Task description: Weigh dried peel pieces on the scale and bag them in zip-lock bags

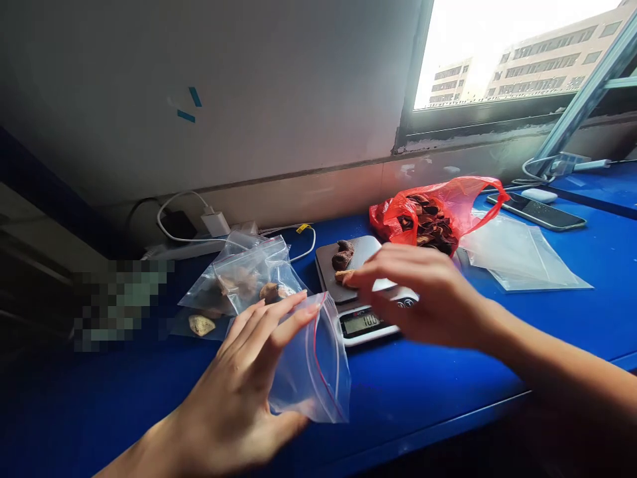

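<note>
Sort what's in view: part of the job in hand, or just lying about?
Likely in use:
clear plastic zip bag in left hand;
white rectangular digital scale;
dark brown knobbly pieces on it;
red plastic carrier bag

Probably lying about:
black flat smartphone;
white plastic charger plug

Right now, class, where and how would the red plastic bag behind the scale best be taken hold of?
Probably by its handle loop, with the right hand coming from above and the right: the loop arches out there, clear of the load, while the mouth of the red plastic bag gapes and dark dried pieces could spill.
</note>
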The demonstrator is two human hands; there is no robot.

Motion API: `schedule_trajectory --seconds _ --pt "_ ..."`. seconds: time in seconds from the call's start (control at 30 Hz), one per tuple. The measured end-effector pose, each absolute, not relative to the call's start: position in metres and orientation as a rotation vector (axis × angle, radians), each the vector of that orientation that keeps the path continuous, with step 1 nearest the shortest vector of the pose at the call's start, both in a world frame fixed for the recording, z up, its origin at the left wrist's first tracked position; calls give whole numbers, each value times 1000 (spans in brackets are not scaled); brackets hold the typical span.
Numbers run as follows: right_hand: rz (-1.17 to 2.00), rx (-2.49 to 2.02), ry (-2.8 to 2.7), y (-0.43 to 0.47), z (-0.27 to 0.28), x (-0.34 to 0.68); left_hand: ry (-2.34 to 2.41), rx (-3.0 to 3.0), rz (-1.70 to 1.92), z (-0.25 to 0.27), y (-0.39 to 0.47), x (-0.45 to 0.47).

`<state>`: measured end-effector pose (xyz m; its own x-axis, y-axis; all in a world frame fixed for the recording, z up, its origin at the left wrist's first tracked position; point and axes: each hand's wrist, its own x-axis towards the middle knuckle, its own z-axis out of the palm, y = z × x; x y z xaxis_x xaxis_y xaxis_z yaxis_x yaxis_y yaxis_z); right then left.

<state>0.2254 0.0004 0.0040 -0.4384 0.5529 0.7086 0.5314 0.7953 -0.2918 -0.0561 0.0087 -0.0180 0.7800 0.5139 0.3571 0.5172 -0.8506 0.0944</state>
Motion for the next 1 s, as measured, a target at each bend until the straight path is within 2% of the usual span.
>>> schedule_trajectory --seconds 0.07,0.17,0.5,0.63,0.83,1.0 --pt "-122 -1118 -2078 17 2 250 -919 -2945 -599 -17 10 -57" --pt "-182 -1381 -2184 40 -5 279 -908 -2956 -572 -18 11 -58" --pt "-17 -1462 -2339 52 -14 278 -935 -3003 -668 -24 8 -55" --pt "-15 -1286 -2252 31 1 272 -948 -2999 -613 -24 9 -56" --pt "339 -887 -2348 -14 12 228 -900 -3057 -566 -24 10 -53" --pt "235 -678 -2243 -10 -7 207 -806 -3082 -588 -25 10 -52"
